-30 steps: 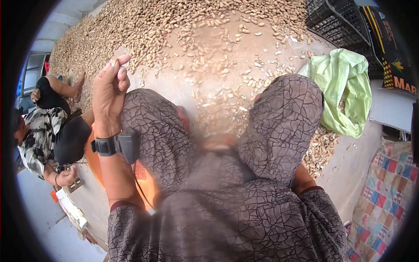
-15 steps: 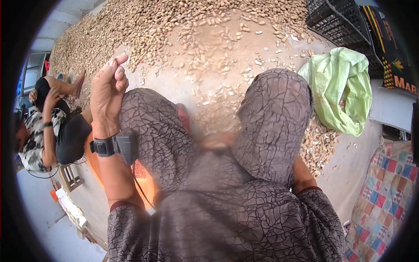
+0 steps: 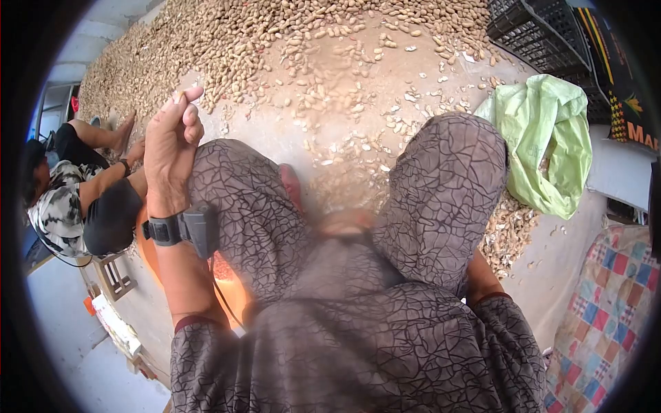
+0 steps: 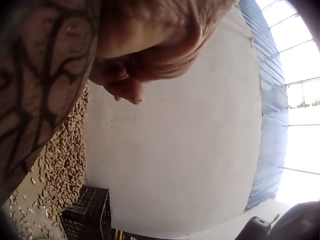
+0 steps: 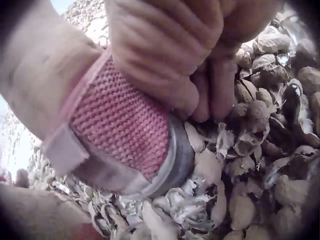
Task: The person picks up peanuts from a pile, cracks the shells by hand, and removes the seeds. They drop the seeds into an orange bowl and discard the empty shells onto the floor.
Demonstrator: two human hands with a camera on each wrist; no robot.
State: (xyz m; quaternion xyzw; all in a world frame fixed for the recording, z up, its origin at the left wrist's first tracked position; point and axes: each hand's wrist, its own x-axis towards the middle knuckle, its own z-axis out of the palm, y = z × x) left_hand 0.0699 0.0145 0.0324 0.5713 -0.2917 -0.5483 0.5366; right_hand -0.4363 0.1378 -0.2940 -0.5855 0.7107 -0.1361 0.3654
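My left hand (image 3: 172, 141) is raised beside the left knee, fingers loosely bent and fingertips close together; nothing shows between them. The left wrist view shows the same hand (image 4: 155, 45) beside the patterned trouser fabric. Behind the right knee, my right hand is hidden in the head view. The right wrist view has that hand (image 5: 175, 55) reaching down with bent fingers, fingertips right at a heap of peanut shells (image 5: 250, 165). A pink woven shoe (image 5: 125, 125) on a foot is beside it. I cannot tell whether the right fingers pinch something.
A wide spread of peanuts (image 3: 275, 34) covers the far floor. On the right are a green sack (image 3: 544, 144), a black crate (image 3: 533, 34) and a patchwork cloth (image 3: 606, 303). An orange basin (image 3: 234, 286) stands left, and another person (image 3: 65, 199) sits further left.
My left hand stays almost still. The right knee swung inward, then back outward. At the left, the other person's arm has moved from near the body forward toward the feet.
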